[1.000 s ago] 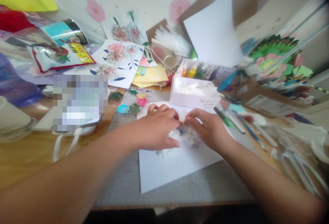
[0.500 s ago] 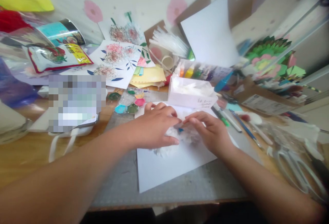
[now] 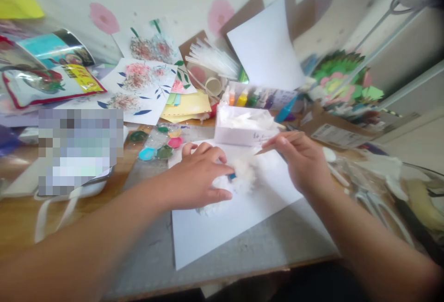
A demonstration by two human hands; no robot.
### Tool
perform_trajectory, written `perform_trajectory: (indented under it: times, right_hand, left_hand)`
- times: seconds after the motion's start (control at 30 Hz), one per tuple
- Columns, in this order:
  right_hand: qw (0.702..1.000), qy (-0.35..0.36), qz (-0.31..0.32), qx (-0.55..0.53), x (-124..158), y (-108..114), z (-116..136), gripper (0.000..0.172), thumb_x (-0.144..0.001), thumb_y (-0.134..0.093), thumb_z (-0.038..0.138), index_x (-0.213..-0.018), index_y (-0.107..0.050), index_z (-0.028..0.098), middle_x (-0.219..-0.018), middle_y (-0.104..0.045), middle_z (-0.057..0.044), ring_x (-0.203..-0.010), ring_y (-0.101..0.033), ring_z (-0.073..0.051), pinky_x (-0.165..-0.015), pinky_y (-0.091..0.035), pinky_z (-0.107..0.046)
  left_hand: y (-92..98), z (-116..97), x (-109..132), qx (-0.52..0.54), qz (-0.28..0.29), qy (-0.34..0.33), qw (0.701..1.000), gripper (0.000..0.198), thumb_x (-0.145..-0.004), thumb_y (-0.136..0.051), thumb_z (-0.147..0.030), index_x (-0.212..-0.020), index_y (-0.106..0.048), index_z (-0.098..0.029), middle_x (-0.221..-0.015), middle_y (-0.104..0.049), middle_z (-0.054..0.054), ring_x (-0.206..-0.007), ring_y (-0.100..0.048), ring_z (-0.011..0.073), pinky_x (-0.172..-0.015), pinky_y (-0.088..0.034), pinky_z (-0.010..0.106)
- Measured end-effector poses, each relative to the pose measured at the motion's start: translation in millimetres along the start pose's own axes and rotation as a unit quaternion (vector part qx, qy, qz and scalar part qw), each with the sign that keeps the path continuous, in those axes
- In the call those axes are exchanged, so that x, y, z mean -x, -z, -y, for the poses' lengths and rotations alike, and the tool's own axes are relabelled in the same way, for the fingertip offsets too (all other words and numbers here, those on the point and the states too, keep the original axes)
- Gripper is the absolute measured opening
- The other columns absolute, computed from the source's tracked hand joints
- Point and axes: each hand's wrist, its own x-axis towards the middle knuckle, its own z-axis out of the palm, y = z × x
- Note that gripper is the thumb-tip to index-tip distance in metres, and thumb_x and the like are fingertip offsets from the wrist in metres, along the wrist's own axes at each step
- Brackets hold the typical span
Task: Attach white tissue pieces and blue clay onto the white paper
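Note:
A sheet of white paper [image 3: 208,242] lies on the grey mat [image 3: 145,251], with fluffy white material [image 3: 244,172] and a small blue piece [image 3: 232,176] on it. Over the left part of the fluff rests my left hand [image 3: 203,175], fingers apart, its index fingertip beside the blue piece. My right hand [image 3: 303,161] is raised at the right of the fluff, pinching a thin, pointed brownish tool [image 3: 265,150] whose tip points left towards the fluff.
Behind the paper stands a white box [image 3: 239,134] of white material. Paint pots [image 3: 164,151] sit left of it, a phone [image 3: 79,154] further left. Scissors [image 3: 378,209] lie at right; colored bottles [image 3: 243,98] stand behind.
My right hand has moved right, away from my left hand, and the pointed tool now shows in its fingers. My left hand keeps its pose. The whole view has shifted somewhat to the right.

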Motion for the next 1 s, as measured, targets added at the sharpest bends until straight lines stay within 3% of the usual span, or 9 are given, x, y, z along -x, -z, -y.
perform_trajectory:
  times: [0.2,0.43,0.67,0.83,1.0]
  right_hand:
    - [0.989,-0.069,0.103,0.077,2,42,-22,0.024,-0.087,-0.055,0.036,-0.073,-0.067,0.021,-0.076,-0.071,-0.003,-0.075,-0.065,-0.018,-0.076,-0.051,-0.034]
    - [0.967,0.015,0.222,0.122,14,51,-24,0.022,-0.091,-0.049,0.031,-0.083,-0.067,0.020,-0.093,-0.071,-0.005,-0.087,-0.066,-0.018,-0.076,-0.051,-0.032]
    - [0.986,0.033,0.156,0.043,17,26,-22,0.020,-0.091,-0.049,0.030,-0.082,-0.064,0.019,-0.086,-0.071,-0.005,-0.081,-0.067,-0.017,-0.073,-0.052,-0.031]
    - [0.981,0.070,0.169,0.057,14,3,-19,0.020,-0.091,-0.048,0.030,-0.084,-0.063,0.020,-0.088,-0.071,-0.005,-0.082,-0.066,-0.017,-0.073,-0.051,-0.030]
    - [0.989,0.025,0.140,0.034,5,-1,-22,0.017,-0.089,-0.051,0.029,-0.081,-0.063,0.021,-0.080,-0.070,-0.003,-0.077,-0.067,-0.017,-0.072,-0.052,-0.031]
  left_hand:
    - [2.9,1,-1,-0.001,0.010,0.015,1.000,0.036,-0.080,-0.055,-0.052,-0.114,-0.060,-0.040,-0.122,-0.049,0.002,-0.118,-0.035,0.0298,-0.097,-0.021,0.047]
    - [3.5,1,-3,-0.012,0.007,0.025,1.000,0.036,-0.078,-0.058,-0.051,-0.113,-0.060,-0.042,-0.121,-0.050,0.001,-0.117,-0.037,0.0322,-0.093,-0.026,0.049]
    - [3.3,1,-3,-0.020,0.006,0.027,0.999,0.039,-0.077,-0.058,-0.053,-0.114,-0.059,-0.043,-0.123,-0.051,0.001,-0.117,-0.038,0.0321,-0.094,-0.027,0.047]
    - [4.2,0,-2,-0.021,0.006,0.027,0.999,0.038,-0.077,-0.059,-0.051,-0.114,-0.059,-0.042,-0.123,-0.051,0.000,-0.117,-0.038,0.0313,-0.093,-0.028,0.045]
    - [2.3,2,-2,-0.010,0.002,0.019,1.000,0.038,-0.077,-0.058,-0.051,-0.114,-0.060,-0.041,-0.123,-0.050,0.001,-0.117,-0.037,0.0307,-0.093,-0.026,0.046]
